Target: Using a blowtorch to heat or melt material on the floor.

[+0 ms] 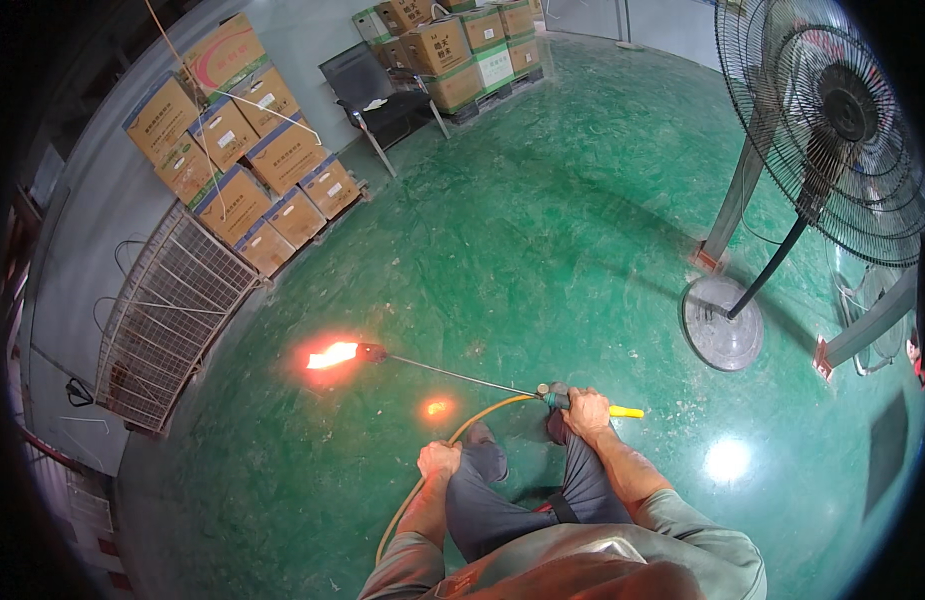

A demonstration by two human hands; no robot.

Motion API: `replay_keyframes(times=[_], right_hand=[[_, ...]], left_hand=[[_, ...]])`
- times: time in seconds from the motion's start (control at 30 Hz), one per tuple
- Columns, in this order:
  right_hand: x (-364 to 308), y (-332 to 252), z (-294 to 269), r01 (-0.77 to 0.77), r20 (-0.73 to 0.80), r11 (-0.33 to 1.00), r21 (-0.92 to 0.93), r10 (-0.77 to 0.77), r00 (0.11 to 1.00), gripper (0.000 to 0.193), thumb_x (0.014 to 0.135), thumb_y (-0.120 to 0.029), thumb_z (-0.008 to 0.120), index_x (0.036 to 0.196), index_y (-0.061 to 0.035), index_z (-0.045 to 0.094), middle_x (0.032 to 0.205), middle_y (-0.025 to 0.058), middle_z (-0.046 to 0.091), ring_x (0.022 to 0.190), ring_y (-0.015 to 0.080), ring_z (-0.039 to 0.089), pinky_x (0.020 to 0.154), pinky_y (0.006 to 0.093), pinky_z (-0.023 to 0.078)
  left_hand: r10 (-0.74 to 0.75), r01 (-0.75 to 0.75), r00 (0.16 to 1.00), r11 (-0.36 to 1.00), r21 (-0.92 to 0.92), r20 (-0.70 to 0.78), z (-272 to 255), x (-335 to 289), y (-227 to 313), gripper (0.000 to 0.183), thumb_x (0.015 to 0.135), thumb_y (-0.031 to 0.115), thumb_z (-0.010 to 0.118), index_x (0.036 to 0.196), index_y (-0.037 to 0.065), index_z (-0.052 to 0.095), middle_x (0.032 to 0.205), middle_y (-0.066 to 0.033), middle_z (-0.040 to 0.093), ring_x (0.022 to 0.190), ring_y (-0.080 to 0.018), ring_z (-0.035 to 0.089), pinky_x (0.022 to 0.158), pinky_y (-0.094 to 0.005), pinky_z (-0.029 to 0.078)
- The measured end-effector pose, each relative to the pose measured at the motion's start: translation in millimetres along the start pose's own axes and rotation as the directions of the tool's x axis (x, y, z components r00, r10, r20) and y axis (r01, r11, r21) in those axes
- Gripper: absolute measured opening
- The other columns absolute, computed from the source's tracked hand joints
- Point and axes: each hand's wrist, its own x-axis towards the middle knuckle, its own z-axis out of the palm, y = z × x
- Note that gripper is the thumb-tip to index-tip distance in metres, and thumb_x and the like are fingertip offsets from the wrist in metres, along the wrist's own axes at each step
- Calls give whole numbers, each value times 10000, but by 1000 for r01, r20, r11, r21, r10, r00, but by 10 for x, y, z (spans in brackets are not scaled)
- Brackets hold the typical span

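Note:
A gas blowtorch (458, 376) with a long thin metal tube reaches out to the left over the green floor. My right hand (588, 412) is wrapped round its handle, whose yellow end (627, 411) sticks out to the right of my fist. At the far tip, a dark burner head (370, 352) gives off a bright white and red flame (333, 355). From the valve end, a yellow hose (498, 404) curves down to the left. My left hand (440, 459) is closed on this hose beside my left knee.
Stacked cardboard boxes (286, 150) stand far left, with a wire mesh cage (178, 310) nearer. A black chair (368, 85) and more boxes (438, 50) are at the back. A large pedestal fan (848, 105) on a round base (723, 325) stands right, beside metal posts.

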Motion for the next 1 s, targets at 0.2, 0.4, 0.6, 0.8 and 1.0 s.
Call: replay_keyframes(times=[0.2,0.4,0.6,0.8,1.0], right_hand=[[11,22,26,-5,-13,1000,-7,5,1000,321,757,-335,790,930,-96,662,916,99,716,924,322,687,786,476,565],[4,4,-13,9,17,1000,-18,-9,1000,295,756,-264,759,982,-98,669,960,89,728,928,312,692,783,467,578],[6,14,6,11,7,1000,-13,-11,1000,305,754,-269,766,988,-101,666,958,88,729,927,311,692,785,469,575],[3,2,-7,1,0,1000,-1,-1,1000,312,755,-260,760,1014,-109,673,966,91,730,921,312,692,785,473,574],[0,-5,-7,3,-1,1000,2,-3,1000,316,750,-259,761,1012,-106,675,962,92,728,920,310,691,786,474,573]], left_hand=[[6,-6,1000,1000,14,6,-14,-3,20,449,862,512,632,1125,181,784,1153,-134,744,1122,-318,691,991,-422,531],[5,-5,1000,1000,11,16,-16,-3,7,451,865,514,632,1131,182,782,1164,-122,742,1127,-314,690,991,-422,530],[-6,6,1000,1000,13,17,-8,9,6,451,864,513,627,1125,180,783,1161,-122,743,1120,-312,693,989,-420,531],[1,-1,1000,1000,-7,20,-33,-20,15,449,858,501,618,1118,176,785,1152,-131,744,1121,-315,691,996,-419,529],[11,-11,1000,1000,1,4,-30,-22,8,449,858,496,611,1119,175,784,1160,-132,741,1127,-320,688,1000,-422,526]])
